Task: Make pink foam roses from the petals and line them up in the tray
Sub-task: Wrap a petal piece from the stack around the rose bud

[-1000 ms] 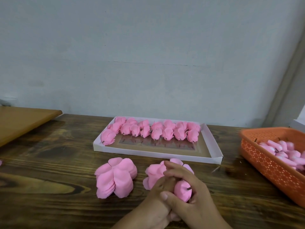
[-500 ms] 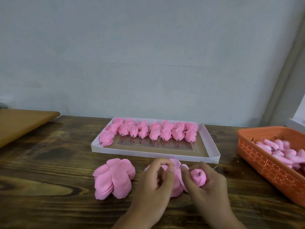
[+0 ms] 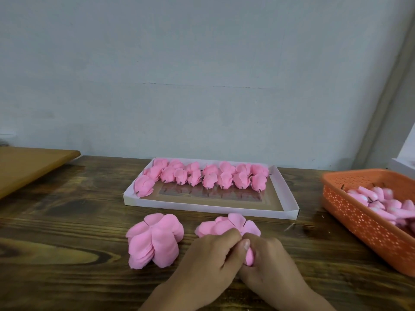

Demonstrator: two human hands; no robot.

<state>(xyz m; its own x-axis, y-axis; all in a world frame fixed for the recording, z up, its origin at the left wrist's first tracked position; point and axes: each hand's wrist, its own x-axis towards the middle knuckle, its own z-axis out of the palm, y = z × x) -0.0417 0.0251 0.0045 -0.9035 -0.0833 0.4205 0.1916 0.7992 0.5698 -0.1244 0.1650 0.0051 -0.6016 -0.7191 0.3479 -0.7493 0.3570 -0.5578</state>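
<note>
Two hands meet low in the middle of the wooden table (image 3: 67, 254), and you've got a pink bud (image 3: 249, 257) pinched between them. Your left hand (image 3: 208, 263) curls over from the left, fingertips pressed against your right hand (image 3: 269, 263), which wraps the bud from the other side. The bud's long axis stands roughly upright in your grip; which end points up I can't tell. Half a second ago your hands were apart, the bud out in your right fingers; now they've closed together nearer you. One petal stack (image 3: 226, 226) lies just behind your knuckles, another petal stack (image 3: 153, 240) to its left. Finished roses (image 3: 202, 176) sit in two rows along the far side of the white tray (image 3: 289, 198).
</note>
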